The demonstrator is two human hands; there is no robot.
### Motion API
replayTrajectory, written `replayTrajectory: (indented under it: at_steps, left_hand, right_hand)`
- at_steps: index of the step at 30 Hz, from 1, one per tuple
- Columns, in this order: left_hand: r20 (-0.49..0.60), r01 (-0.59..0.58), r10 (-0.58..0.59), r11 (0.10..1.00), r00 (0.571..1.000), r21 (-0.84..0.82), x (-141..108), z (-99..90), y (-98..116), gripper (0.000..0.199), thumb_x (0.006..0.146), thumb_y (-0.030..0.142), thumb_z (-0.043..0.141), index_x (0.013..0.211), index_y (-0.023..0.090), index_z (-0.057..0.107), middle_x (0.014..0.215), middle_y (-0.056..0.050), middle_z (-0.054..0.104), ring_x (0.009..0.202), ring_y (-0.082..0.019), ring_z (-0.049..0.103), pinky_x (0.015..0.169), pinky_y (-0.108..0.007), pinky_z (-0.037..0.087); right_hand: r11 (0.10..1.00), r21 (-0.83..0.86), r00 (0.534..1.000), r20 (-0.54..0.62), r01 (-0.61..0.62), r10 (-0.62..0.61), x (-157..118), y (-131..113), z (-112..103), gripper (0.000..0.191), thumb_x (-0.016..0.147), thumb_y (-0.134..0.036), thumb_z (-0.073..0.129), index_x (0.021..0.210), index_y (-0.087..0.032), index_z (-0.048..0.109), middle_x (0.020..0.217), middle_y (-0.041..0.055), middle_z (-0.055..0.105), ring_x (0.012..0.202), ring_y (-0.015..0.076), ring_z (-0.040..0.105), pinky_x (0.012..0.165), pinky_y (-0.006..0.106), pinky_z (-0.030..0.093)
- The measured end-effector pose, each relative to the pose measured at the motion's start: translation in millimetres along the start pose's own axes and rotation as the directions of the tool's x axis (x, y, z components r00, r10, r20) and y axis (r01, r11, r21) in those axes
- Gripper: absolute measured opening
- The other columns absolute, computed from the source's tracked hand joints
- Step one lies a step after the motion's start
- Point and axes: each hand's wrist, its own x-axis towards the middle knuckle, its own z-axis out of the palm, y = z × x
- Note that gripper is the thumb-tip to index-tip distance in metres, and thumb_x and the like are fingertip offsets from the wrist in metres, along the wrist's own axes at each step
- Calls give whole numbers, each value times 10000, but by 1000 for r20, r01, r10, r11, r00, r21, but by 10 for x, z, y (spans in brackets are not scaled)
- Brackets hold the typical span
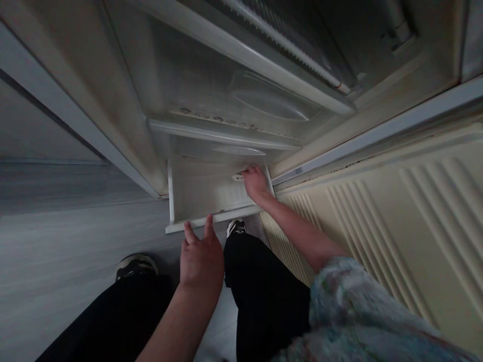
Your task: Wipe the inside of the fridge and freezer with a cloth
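A shallow, pale clear-walled drawer (204, 193) is pulled out at the bottom of the open fridge or freezer compartment. My left hand (200, 256) is at its front edge, with two fingertips hooked over the rim and the others curled below. Inside the drawer, near its right side, my right hand (255, 182) pinches a small white object (237, 177) against the floor of the drawer. Most of that object is hidden by my fingers, so its kind is unclear.
Above sits another clear drawer front (226, 95) with a moulded handle, and dark shelving higher up. A ribbed cream door liner (377, 216) stands open on the right. My shoes (136, 264) are on the grey floor (75, 226) below the drawer.
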Motion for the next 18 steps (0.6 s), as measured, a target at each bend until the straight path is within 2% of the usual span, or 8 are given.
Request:
replayTrajectory:
  at_steps: [3,6,7,9,11,15,17,18]
  left_hand:
    - [9,12,-12,1000,1000,11,-8,-60,12,649,909,5,257,1497,117,508,1705,-67,202,1453,-536,329,939,-480,597]
    - [71,16,-17,1000,997,21,-13,-140,22,653,915,9,252,1515,124,483,1709,-44,191,1463,-527,315,976,-475,587]
    - [94,19,-21,1000,995,22,-11,-163,24,652,918,13,254,1525,123,468,1712,-37,180,1468,-526,305,986,-472,584]
    - [124,27,-29,999,992,23,-5,-195,26,642,933,32,255,1544,112,434,1717,-33,157,1475,-531,285,986,-468,586]
    - [129,30,-33,999,991,24,2,-213,26,628,948,54,254,1554,95,413,1718,-39,146,1474,-541,275,984,-473,588]
    - [142,21,-25,999,990,33,2,-231,22,634,944,48,258,1554,112,419,1718,-31,146,1475,-527,283,997,-461,582]
    - [150,8,-14,999,989,42,-2,-237,18,655,928,21,241,1549,111,428,1718,-32,146,1476,-521,286,989,-450,586]
    - [153,4,-11,999,988,45,-4,-238,17,657,926,17,231,1548,99,427,1718,-38,145,1474,-528,284,977,-450,590]
  right_hand:
    - [966,-93,969,79,243,-236,-19,66,-54,340,999,-98,433,1034,-100,772,1172,191,662,1238,324,461,1045,434,408]
    - [842,-198,863,183,501,-471,29,188,-107,368,1017,-100,395,1016,-83,762,1124,189,659,1237,315,448,1097,465,358]
    - [803,-216,830,202,556,-520,57,233,-117,373,1020,-103,386,1022,-78,758,1126,188,656,1233,312,453,1103,464,353]
    - [770,-217,799,207,600,-564,120,327,-125,364,1014,-98,388,1039,-70,750,1166,191,649,1233,301,468,1106,439,361]
    - [776,-213,803,219,593,-554,179,427,-123,342,984,-69,412,1027,-55,751,1190,210,647,1248,301,480,1103,420,371]
    - [871,-129,860,282,473,-425,282,602,-105,321,882,12,453,920,-76,759,1221,234,662,1282,321,496,1112,444,369]
    - [949,121,929,203,290,-309,324,639,-60,293,814,40,492,843,-119,737,1270,204,666,1286,304,507,1151,455,343]
    - [945,274,962,158,176,-224,334,642,-21,273,776,52,514,771,-141,708,1219,183,693,1280,294,514,1173,464,324]
